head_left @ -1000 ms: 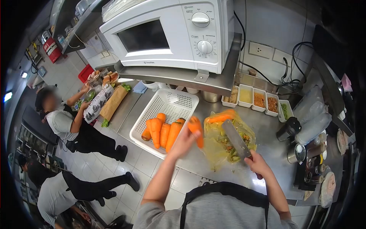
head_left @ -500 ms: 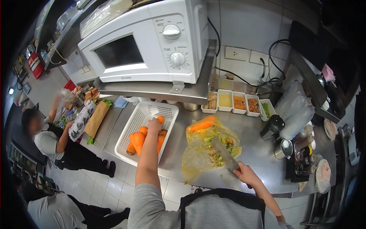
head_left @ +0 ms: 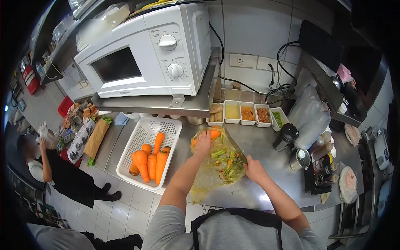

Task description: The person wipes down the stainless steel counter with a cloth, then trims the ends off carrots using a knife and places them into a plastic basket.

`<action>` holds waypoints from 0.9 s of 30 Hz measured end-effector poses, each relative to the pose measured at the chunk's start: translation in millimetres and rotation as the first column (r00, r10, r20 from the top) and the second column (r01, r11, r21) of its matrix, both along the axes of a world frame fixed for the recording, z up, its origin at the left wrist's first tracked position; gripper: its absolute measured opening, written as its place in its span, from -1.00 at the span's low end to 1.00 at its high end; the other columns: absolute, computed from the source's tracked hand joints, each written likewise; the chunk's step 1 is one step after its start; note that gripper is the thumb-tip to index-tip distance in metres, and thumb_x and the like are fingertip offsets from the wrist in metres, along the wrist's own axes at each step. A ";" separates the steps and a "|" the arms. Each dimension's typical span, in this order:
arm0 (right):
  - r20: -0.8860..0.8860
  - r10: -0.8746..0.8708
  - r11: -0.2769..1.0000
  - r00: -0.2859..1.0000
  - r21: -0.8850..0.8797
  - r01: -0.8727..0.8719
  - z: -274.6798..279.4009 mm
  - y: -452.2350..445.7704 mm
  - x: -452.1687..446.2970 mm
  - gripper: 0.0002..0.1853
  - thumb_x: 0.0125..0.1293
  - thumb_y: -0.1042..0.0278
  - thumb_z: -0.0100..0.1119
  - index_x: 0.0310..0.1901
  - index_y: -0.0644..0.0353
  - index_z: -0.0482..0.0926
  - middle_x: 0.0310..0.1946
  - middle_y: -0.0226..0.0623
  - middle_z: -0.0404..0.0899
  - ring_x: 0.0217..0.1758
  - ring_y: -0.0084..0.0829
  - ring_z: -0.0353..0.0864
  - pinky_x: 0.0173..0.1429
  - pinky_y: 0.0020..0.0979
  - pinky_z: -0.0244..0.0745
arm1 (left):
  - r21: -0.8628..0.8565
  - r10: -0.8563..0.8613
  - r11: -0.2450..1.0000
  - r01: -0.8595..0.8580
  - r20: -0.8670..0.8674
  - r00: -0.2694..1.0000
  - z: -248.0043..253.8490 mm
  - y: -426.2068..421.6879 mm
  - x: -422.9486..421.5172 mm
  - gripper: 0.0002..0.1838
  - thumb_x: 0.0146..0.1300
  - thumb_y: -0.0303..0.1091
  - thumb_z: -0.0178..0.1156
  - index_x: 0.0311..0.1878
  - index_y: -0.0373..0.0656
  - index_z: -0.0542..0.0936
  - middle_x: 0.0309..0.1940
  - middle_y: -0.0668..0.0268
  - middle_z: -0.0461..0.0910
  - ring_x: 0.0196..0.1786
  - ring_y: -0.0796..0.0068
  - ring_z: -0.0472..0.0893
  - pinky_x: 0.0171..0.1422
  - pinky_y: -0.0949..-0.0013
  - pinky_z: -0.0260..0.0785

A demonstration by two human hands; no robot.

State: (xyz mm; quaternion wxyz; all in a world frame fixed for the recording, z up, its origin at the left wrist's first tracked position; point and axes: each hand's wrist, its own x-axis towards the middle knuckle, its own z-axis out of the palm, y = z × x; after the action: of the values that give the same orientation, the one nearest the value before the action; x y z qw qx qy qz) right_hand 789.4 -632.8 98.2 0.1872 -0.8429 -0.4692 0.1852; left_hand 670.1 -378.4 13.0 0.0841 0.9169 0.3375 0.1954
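Observation:
My left hand (head_left: 203,143) is over a carrot (head_left: 215,133) at the top of a yellow plastic bag (head_left: 202,189), its fingers bent round it. Orange shows on both sides of that hand. Green and brown vegetable trimmings (head_left: 229,166) lie on the spread bag. In my right hand (head_left: 254,168) is a kitchen knife (head_left: 236,148), its broad blade slanting up and left beside the trimmings. To the left, a white perforated basket (head_left: 177,133) holds several whole carrots (head_left: 151,162).
A white microwave (head_left: 141,54) stands on a steel shelf above the counter (head_left: 266,146). Small containers (head_left: 248,114) of chopped ingredients line the back. At right are a black tumbler (head_left: 286,136), a lidded metal pot (head_left: 299,159) and bottles. A co-worker (head_left: 62,166) stands at far left.
My left hand has left the basket and moved right to the carrot on the bag. My right hand has shifted up with the knife. The head view has turned slightly right.

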 end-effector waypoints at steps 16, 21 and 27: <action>0.046 -0.044 0.998 0.998 -0.054 0.046 -45.6 12.2 24.4 -0.76 0.23 0.41 -0.01 -0.09 0.28 0.33 -0.27 0.24 0.56 -0.13 0.22 0.53 -0.04 0.06 0.42 | -0.312 -0.433 0.810 0.496 0.251 0.865 55.1 -37.0 -77.6 -0.27 0.10 -0.42 0.28 0.35 -0.09 0.21 0.21 0.11 0.34 0.32 0.08 0.28 0.37 0.18 0.18; 0.042 0.020 0.996 0.999 0.090 -0.023 -51.2 13.6 29.7 -0.75 0.22 0.35 0.05 -0.11 0.28 0.40 -0.27 0.25 0.56 -0.11 0.24 0.51 -0.06 0.06 0.41 | -0.200 -0.281 0.845 0.495 0.622 0.731 45.6 -47.8 -77.1 -0.27 0.16 -0.47 0.26 0.35 -0.29 0.12 0.27 0.11 0.22 0.36 0.30 0.23 0.44 0.27 0.08; 0.028 0.085 0.994 0.996 0.061 -0.086 -61.3 14.7 46.9 -0.63 0.24 0.50 0.03 0.10 0.33 0.35 -0.10 0.20 0.54 0.06 0.12 0.50 0.04 -0.10 0.40 | -0.258 0.109 0.547 0.796 0.965 0.238 83.7 -84.3 -70.4 -0.05 0.20 -0.36 0.28 0.46 -0.21 -0.17 0.32 0.19 0.16 0.35 0.39 0.23 0.42 0.29 0.09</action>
State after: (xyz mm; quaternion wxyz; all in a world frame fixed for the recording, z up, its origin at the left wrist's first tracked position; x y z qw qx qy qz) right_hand 836.3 -618.0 36.9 0.1994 -0.8180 -0.5128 0.1678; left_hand 599.7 -462.6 96.7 0.6653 0.5619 0.0266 0.4908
